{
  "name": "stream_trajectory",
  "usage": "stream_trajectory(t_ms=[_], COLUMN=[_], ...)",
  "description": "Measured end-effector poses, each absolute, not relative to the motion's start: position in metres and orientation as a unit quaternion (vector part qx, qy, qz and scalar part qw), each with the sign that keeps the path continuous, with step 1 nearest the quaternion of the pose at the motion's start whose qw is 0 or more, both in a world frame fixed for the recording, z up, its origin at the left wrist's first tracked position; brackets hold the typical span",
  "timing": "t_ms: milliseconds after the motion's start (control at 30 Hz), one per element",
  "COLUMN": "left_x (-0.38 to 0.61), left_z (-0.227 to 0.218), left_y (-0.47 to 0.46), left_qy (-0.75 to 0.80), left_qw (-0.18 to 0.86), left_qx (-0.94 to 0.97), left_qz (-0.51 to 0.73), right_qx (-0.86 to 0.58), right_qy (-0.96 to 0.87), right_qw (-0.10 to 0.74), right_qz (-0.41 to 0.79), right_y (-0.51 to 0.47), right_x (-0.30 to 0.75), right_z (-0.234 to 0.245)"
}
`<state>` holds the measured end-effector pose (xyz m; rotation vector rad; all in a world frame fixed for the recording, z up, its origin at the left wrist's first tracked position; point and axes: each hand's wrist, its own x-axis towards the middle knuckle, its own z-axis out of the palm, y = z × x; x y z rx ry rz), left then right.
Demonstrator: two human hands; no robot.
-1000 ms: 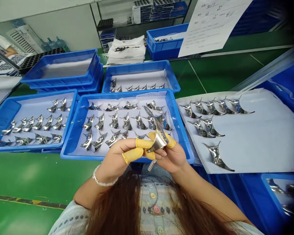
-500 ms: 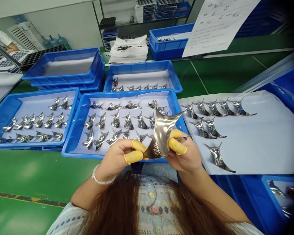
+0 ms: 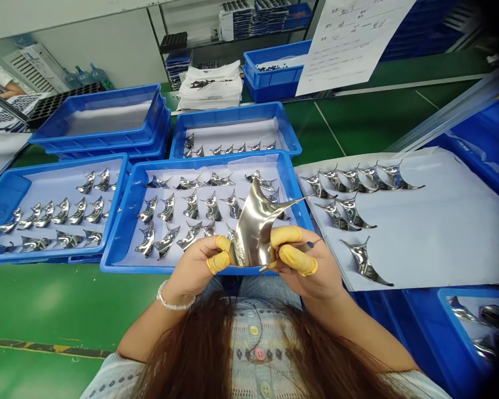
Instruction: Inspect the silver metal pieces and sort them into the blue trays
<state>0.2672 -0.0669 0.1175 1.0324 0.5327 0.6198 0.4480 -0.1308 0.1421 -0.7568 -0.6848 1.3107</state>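
Between my two hands is a shiny curved metal piece (image 3: 253,227) with pointed corners and lettering near its lower left edge. My left hand (image 3: 197,266), with yellow finger cots on the thumb and a finger, pinches that lower left edge. Yellow cots also cover fingers of my right hand (image 3: 311,266), which grips the piece's right side. A slim pen-like rod passes through the right hand, mostly hidden by the fingers. Behind the held piece, a blue tray (image 3: 112,260) contains rows of similar metal pieces on white lining.
More such pieces lie in a left blue tray (image 3: 120,166), a back tray (image 3: 291,130) and on a white-covered board (image 3: 432,238) at right. Stacked blue trays (image 3: 158,119) stand at back left. A handwritten paper sheet (image 3: 349,44) hangs at upper right. Another person's arm shows far left.
The held metal piece has shifted left and turned, so its lettering now shows at a steeper slant. My left hand has moved slightly left with it. The whole view has shifted a little.
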Motion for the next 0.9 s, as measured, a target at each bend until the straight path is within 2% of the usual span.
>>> stream_trajectory(t_ms=[200, 433, 633, 900], left_x=[0.266, 0.262, 0.26, 0.256], left_z=[0.113, 0.117, 0.114, 0.12], left_y=[-0.062, -0.061, -0.06, -0.062], left_qy=[0.196, 0.17, 0.17, 0.201], left_qw=[0.705, 0.611, 0.536, 0.526], left_qx=[0.578, 0.668, 0.712, 0.723], left_qz=[0.362, 0.388, 0.422, 0.399], right_qx=[-0.353, -0.34, -0.341, -0.318], right_qy=[-0.343, -0.337, -0.376, -0.401], right_qw=[0.663, 0.644, 0.638, 0.642], right_qz=[0.563, 0.597, 0.58, 0.572], right_y=[-0.129, -0.128, -0.128, -0.127], right_x=[0.451, 0.453, 0.454, 0.452], right_z=[0.132, 0.127, 0.123, 0.125])
